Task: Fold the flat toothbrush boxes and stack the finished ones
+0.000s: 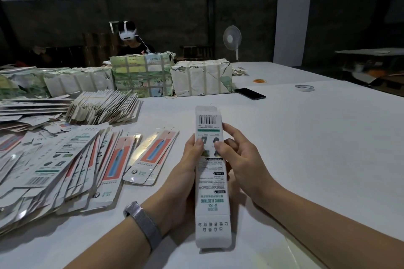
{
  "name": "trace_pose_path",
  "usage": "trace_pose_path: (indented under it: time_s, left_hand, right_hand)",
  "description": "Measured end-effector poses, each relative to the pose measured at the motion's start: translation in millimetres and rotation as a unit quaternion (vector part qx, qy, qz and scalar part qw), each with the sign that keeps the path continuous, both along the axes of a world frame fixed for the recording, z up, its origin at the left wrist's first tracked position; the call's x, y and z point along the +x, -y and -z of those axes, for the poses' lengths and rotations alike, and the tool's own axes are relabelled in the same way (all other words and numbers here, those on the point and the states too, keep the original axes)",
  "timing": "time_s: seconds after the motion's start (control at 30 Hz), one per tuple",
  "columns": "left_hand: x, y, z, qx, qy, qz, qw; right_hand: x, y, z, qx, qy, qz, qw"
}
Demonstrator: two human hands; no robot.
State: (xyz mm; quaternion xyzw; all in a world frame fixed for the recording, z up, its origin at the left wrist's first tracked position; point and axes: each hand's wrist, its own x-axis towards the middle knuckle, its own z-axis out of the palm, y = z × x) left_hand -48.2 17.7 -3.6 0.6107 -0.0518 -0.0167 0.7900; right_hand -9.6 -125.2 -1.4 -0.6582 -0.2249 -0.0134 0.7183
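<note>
I hold one long white toothbrush box (211,190) lengthwise over the white table (306,148), printed back facing up, barcode at the far end. My left hand (188,172) grips its left edge, thumb on top. My right hand (238,157) pinches its right edge, thumb on the printed face. Both end flaps look unfolded. To the left lies a fanned heap of flat boxes (54,170), with one flat box (150,157) showing a blue brush on red nearest my hands.
A bound bundle of flat boxes (102,109) lies behind the heap. Wrapped paper packs (201,78) line the far side. A black phone (250,93), a tape roll (304,88) and rubber bands (259,81) lie far right. A person with a headset (129,36) sits opposite; a fan (232,39) stands behind.
</note>
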Motion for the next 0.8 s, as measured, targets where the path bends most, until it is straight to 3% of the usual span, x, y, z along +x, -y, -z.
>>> trace_pose_path:
  time_s: [0.27,0.8]
  left_hand:
    - [0.9,5.1,-0.4,0.006,-0.012,-0.009,1.000]
    - [0.4,-1.1,3.3,0.134,0.149,-0.130,0.971]
  right_hand:
    - [0.6,-1.1,1.3,0.031,0.001,-0.031,0.999]
    - [-1.5,-2.3,4.1,-0.023,0.049,-0.041,0.998]
